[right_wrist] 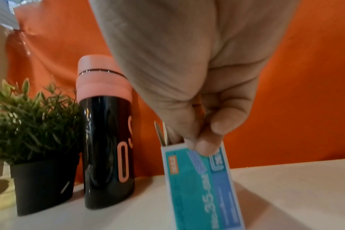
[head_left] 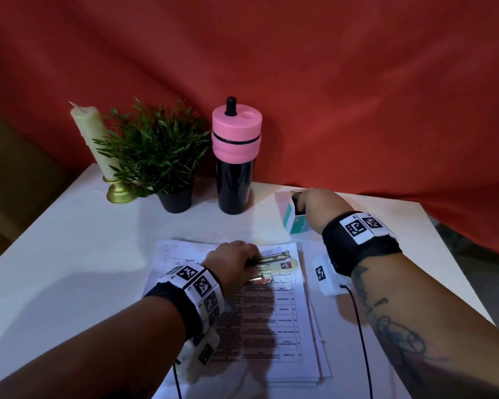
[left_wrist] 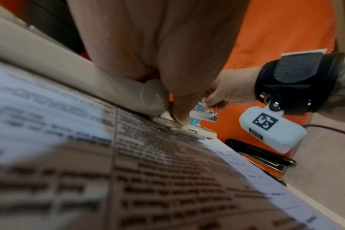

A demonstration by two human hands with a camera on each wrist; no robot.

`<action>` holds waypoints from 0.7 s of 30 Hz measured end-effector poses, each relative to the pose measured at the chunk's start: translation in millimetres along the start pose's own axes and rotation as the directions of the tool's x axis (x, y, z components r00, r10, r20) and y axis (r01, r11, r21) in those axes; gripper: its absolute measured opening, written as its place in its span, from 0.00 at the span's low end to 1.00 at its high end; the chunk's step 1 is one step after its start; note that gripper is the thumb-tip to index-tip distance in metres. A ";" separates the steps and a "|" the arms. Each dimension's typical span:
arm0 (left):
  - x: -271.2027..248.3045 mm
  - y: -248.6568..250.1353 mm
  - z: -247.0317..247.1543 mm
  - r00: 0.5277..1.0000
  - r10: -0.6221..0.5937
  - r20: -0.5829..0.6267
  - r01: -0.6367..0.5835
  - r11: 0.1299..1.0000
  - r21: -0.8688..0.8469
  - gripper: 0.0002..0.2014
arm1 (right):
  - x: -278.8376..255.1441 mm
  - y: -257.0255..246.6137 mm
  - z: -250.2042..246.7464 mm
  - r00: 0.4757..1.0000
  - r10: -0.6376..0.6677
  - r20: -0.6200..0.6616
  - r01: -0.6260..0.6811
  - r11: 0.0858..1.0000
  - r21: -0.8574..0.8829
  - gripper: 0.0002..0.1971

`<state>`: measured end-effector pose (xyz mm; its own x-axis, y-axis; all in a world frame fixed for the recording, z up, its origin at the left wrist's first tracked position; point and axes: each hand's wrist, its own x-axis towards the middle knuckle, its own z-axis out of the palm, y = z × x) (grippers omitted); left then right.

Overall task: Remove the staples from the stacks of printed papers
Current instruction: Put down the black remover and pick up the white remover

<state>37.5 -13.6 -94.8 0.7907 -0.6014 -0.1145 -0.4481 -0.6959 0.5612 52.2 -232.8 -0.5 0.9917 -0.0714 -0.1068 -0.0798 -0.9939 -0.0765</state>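
We see a stack of printed papers (head_left: 271, 321) lying flat near the front edge of the white table (head_left: 69, 254), printed side up, with the sheets below it slightly fanned toward the right edge.

Our left hand (head_left: 234, 262) rests on the upper part of the stack. Its fingers curl around a metal stapler (head_left: 271, 259), which lies across the top of the page with its cream-coloured base against the paper. In the left wrist view, one fingertip (left_wrist: 180, 118) presses down on the metal part at the stapler's nose.

Our right hand (head_left: 314, 207) is placed farther back, toward the right edge of the table and clear of the papers. Its thumb and fingers pinch the open top end of a small teal and white staple box (right_wrist: 202, 185). The box stands tilted on the table, and a thin metal piece (right_wrist: 160, 133) protrudes from its open end.

Along the rear edge of the table stand a black bottle (head_left: 235, 168) with a pink lid, a potted plant (head_left: 159, 156) and a cream candle (head_left: 94, 139) in a gold holder. A red cloth (head_left: 329, 82) hangs behind them.
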 end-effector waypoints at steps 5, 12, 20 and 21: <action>1.0 -0.6 0.3 1.000 0.005 0.003 -0.005 1.000 0.013 0.09 | -1.1 4.9 1.2 0.997 -0.005 0.072 0.005 1.000 0.001 0.23; 2.4 -2.9 1.0 1.000 0.005 0.011 -0.005 0.999 0.032 0.10 | -2.3 -7.0 15.5 0.981 0.051 0.188 -0.023 0.989 -0.145 0.16; 2.2 -3.8 2.6 1.000 0.011 -0.005 -0.011 1.000 0.008 0.09 | 3.5 -3.0 16.5 0.988 0.023 0.155 -0.009 0.996 -0.090 0.14; 2.3 -3.9 2.6 1.000 0.014 -0.006 -0.014 1.000 0.010 0.09 | 4.8 -0.8 14.0 0.988 0.011 0.154 0.001 0.997 -0.077 0.15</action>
<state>40.0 -13.3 -99.3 0.7868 -0.6088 -0.1013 -0.4634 -0.6911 0.5547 55.7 -231.2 -14.8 0.9634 -0.0688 -0.2592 -0.0711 -0.9975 0.0004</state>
